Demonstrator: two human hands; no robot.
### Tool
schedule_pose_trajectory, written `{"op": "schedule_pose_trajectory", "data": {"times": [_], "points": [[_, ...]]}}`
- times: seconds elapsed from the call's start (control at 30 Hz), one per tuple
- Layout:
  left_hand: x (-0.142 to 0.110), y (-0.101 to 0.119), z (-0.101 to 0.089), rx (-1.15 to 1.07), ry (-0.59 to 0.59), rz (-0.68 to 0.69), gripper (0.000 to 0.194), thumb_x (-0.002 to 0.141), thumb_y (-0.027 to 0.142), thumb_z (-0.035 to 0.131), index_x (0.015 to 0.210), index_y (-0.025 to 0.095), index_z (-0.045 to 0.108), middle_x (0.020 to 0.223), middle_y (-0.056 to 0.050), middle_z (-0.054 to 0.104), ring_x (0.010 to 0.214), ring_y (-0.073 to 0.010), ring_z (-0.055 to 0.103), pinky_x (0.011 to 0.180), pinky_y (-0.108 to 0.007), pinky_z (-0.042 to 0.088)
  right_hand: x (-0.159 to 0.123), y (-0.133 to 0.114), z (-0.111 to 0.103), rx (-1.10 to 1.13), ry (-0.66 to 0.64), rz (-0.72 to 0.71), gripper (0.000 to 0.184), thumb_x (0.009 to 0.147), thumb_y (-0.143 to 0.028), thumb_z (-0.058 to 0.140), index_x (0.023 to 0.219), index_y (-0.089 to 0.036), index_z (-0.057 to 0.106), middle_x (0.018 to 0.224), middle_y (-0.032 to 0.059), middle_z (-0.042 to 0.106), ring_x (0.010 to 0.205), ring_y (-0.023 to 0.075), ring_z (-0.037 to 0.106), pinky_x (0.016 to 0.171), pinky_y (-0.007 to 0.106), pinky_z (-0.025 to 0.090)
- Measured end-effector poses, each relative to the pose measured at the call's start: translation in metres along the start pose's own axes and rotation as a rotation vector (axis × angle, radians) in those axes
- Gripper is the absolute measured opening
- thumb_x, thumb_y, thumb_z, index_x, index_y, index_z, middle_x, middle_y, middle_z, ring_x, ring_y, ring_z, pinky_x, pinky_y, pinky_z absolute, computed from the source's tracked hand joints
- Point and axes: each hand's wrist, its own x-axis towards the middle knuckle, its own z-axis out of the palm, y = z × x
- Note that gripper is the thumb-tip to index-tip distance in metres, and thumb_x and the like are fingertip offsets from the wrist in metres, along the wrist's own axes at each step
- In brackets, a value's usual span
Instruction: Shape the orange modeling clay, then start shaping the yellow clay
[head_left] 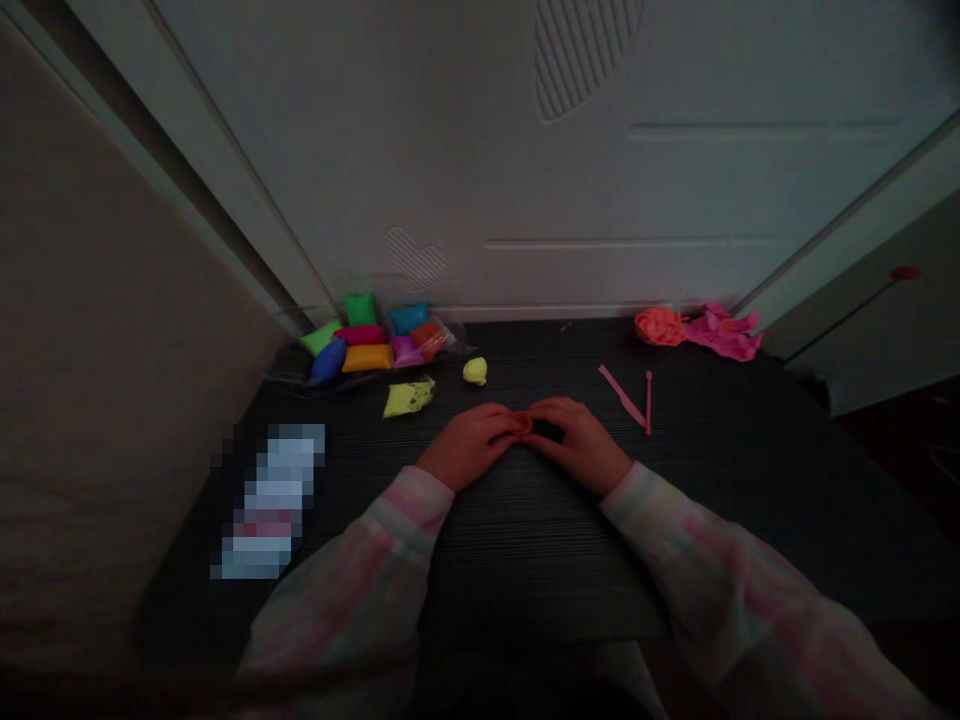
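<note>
Pinching a small, curled reddish piece (523,427) from opposite sides, the fingers (504,422) of the left hand (466,443) and right hand (590,443) meet at the dark tabletop's (517,560) middle. Just beyond sit a yellow lump (475,371) and a yellow packet (405,400). Rightward lie two slim pink tools (649,402); farther off, colored packets (367,358) at left, a textured orange lump (660,326) at right.

Orange piece (526,426), apparently partly hidden
</note>
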Motion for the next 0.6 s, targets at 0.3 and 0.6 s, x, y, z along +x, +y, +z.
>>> {"op": "schedule_pose_trajectory", "data": {"times": [0.3,0.6], "points": [[0.0000,-0.0011,0.0001,-0.001,0.005,0.015,0.017,0.077,0.022,0.048,0.087,0.017,0.061,0.090,-0.003,0.060,0.083,-0.0102,0.056,0.077,-0.023,0.045,-0.0003,0.0011,0.0011,-0.003,0.002,-0.010,0.021,0.071,-0.029,0.057,0.090,-0.020,0.060,0.094,0.0049,0.063,0.090,0.0194,0.054,0.080,0.037,0.040],[-0.0003,-0.0008,0.0000,-0.020,0.001,-0.007,0.016,0.076,0.020,0.048,0.086,0.017,0.061,0.089,-0.004,0.060,0.083,-0.0111,0.056,0.076,-0.024,0.045,0.0007,0.0004,-0.0002,-0.003,-0.004,-0.021,0.020,0.072,-0.030,0.057,0.089,-0.019,0.061,0.093,0.0045,0.063,0.090,0.0187,0.054,0.080,0.036,0.039]]}}
